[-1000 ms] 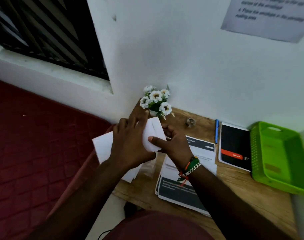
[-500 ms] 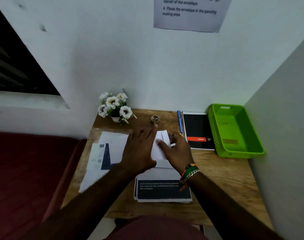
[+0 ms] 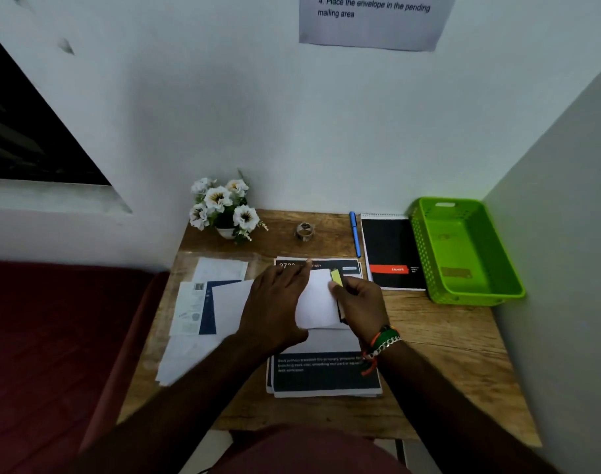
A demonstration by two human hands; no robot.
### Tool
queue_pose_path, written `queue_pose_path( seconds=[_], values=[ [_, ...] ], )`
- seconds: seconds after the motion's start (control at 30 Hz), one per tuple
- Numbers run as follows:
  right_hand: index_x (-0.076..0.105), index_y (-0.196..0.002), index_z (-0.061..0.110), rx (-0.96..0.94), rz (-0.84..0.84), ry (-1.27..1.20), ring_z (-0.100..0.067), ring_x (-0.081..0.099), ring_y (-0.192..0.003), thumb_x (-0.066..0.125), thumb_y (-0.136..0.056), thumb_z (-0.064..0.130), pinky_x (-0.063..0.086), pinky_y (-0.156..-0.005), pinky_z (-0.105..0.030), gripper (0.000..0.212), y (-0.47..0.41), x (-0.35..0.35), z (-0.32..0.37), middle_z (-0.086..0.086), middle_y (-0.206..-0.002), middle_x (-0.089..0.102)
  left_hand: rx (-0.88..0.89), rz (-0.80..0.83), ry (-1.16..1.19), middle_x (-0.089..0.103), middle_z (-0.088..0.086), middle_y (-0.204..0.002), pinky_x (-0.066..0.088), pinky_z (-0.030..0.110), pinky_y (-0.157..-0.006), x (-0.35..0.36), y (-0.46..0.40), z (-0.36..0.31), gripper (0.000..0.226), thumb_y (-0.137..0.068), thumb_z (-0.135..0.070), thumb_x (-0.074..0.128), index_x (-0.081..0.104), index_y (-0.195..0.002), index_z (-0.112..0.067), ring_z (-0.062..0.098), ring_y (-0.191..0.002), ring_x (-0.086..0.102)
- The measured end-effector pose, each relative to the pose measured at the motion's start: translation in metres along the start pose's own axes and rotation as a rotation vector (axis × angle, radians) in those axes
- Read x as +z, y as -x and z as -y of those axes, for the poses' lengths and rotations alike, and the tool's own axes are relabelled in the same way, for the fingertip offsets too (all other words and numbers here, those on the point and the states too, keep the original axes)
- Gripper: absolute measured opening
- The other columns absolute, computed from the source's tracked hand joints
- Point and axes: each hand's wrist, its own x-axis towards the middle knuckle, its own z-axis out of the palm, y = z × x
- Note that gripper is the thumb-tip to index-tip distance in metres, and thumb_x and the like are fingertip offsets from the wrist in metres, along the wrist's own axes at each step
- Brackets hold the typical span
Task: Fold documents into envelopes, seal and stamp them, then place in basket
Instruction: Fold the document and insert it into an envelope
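A small wooden table (image 3: 439, 340) stands in a corner of pale walls, with a printed notice (image 3: 374, 18) taped to the wall above it. On the table, over a stack of printed documents (image 3: 323, 374), lies a white envelope (image 3: 317, 302). The left hand (image 3: 275, 309) rests flat on the envelope's left part, fingers straight and close together, reaching toward the far edge of the documents; its forearm comes in from the lower left. The right hand (image 3: 360, 306) sits just to the right of the envelope, its fingers curled, pinching a small yellow piece (image 3: 336, 278) at the envelope's upper right corner; whether this is a stamp cannot be told. Its wrist wears coloured bracelets (image 3: 382, 342), and the forearm runs off toward the lower right.

Left of the left-hand fingers lie loose white sheets and a dark blue packet (image 3: 206, 309), overlapping one another. Beyond the fingertips of both hands, near the wall, stand a pot of white flowers (image 3: 223, 206), a roll of tape (image 3: 304, 231) and a blue pen (image 3: 355, 234). Right of the right-hand fingers lies a black notebook (image 3: 391, 251) with a red band, and just beside it a green plastic basket (image 3: 425, 254). Inside the basket, something small and flat lies on the bottom, too dim to identify.
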Motion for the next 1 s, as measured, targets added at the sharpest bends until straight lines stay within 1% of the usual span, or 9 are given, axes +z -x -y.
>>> queue_pose_path(
  seconds=[0.1, 0.2, 0.3, 0.43, 0.5, 0.63, 0.8, 0.9, 1.0],
  values=[
    [0.077, -0.084, 0.012, -0.071, 0.073, 0.039, -0.021, 0.071, -0.07, 0.071, -0.091, 0.015, 0.06, -0.065, -0.038, 0.01, -0.002, -0.007, 0.003, -0.002, -0.073, 0.074, -0.029, 0.021, 0.024, 0.03, -0.005, -0.157, 0.026, 0.041, -0.115, 0.004, 0.0, 0.01, 0.126, -0.06, -0.056, 0.082, 0.006, -0.158, -0.031, 0.025, -0.14, 0.025],
    [0.076, -0.086, 0.007, 0.015, 0.164, -0.066, -0.012, 0.065, -0.059, 0.069, -0.092, 0.01, 0.053, -0.053, -0.027, 0.01, -0.003, -0.012, 0.008, -0.001, -0.068, 0.071, -0.037, 0.052, 0.064, 0.031, -0.006, -0.156, 0.032, 0.041, -0.11, 0.005, -0.001, 0.016, 0.126, -0.06, -0.054, 0.083, 0.006, -0.158, -0.033, 0.025, -0.135, 0.03],
    [0.071, -0.076, 0.012, 0.071, 0.207, -0.109, -0.009, 0.058, -0.052, 0.069, -0.091, 0.01, 0.049, -0.049, -0.025, 0.015, -0.006, -0.014, 0.008, 0.001, -0.061, 0.064, -0.008, 0.06, 0.083, 0.031, -0.006, -0.155, 0.036, 0.041, -0.107, 0.005, -0.002, 0.02, 0.129, -0.058, -0.054, 0.083, 0.004, -0.158, -0.034, 0.024, -0.133, 0.034],
    [0.069, -0.077, 0.011, -0.007, 0.232, -0.073, -0.009, 0.062, -0.051, 0.071, -0.088, 0.002, 0.047, -0.044, -0.022, 0.014, -0.008, -0.018, 0.006, 0.002, -0.061, 0.068, 0.056, 0.037, 0.062, 0.029, -0.005, -0.157, 0.032, 0.041, -0.112, 0.004, -0.002, 0.022, 0.127, -0.059, -0.055, 0.082, 0.006, -0.158, -0.032, 0.023, -0.137, 0.031],
    [0.072, -0.088, 0.007, -0.039, 0.283, -0.055, -0.014, 0.07, -0.06, 0.071, -0.087, -0.001, 0.052, -0.047, -0.023, 0.009, -0.009, -0.018, 0.005, -0.002, -0.071, 0.074, 0.081, 0.03, 0.062, 0.029, -0.004, -0.159, 0.029, 0.041, -0.114, 0.005, -0.002, 0.022, 0.127, -0.06, -0.055, 0.082, 0.005, -0.158, -0.03, 0.022, -0.139, 0.03],
    [0.075, -0.099, 0.006, -0.16, 0.294, 0.063, -0.024, 0.075, -0.083, 0.073, -0.085, 0.0, 0.062, -0.071, -0.035, 0.015, -0.014, -0.013, 0.005, -0.007, -0.089, 0.078, 0.073, 0.037, 0.063, 0.032, -0.003, -0.157, 0.029, 0.039, -0.113, 0.009, -0.002, 0.022, 0.133, -0.057, -0.058, 0.081, -0.002, -0.158, -0.03, 0.022, -0.135, 0.035],
    [0.073, -0.072, 0.014, -0.217, 0.149, 0.256, -0.017, 0.068, -0.056, 0.075, -0.085, 0.008, 0.06, -0.057, -0.037, 0.015, -0.025, -0.008, -0.003, -0.002, -0.063, 0.071, 0.042, -0.009, 0.077, 0.041, -0.005, -0.151, 0.029, 0.038, -0.114, 0.008, -0.003, 0.02, 0.129, -0.057, -0.059, 0.081, 0.005, -0.158, -0.031, 0.019, -0.133, 0.04],
    [0.077, -0.083, 0.008, -0.163, 0.126, 0.177, -0.026, 0.072, -0.064, 0.077, -0.083, 0.006, 0.061, -0.058, -0.041, 0.002, -0.031, -0.008, -0.011, -0.007, -0.073, 0.075, 0.024, 0.008, 0.063, 0.042, -0.006, -0.15, 0.028, 0.043, -0.117, 0.009, -0.005, 0.021, 0.13, -0.056, -0.061, 0.079, 0.002, -0.157, -0.033, 0.02, -0.134, 0.04],
    [0.076, -0.09, 0.002, -0.153, 0.167, 0.024, -0.021, 0.073, -0.072, 0.078, -0.08, 0.0, 0.061, -0.065, -0.036, 0.01, -0.034, -0.01, -0.013, -0.009, -0.082, 0.077, -0.051, 0.094, 0.061, 0.039, -0.004, -0.153, 0.028, 0.046, -0.117, 0.012, -0.008, 0.028, 0.132, -0.057, -0.061, 0.081, 0.001, -0.157, -0.032, 0.022, -0.135, 0.039]
  ],
)
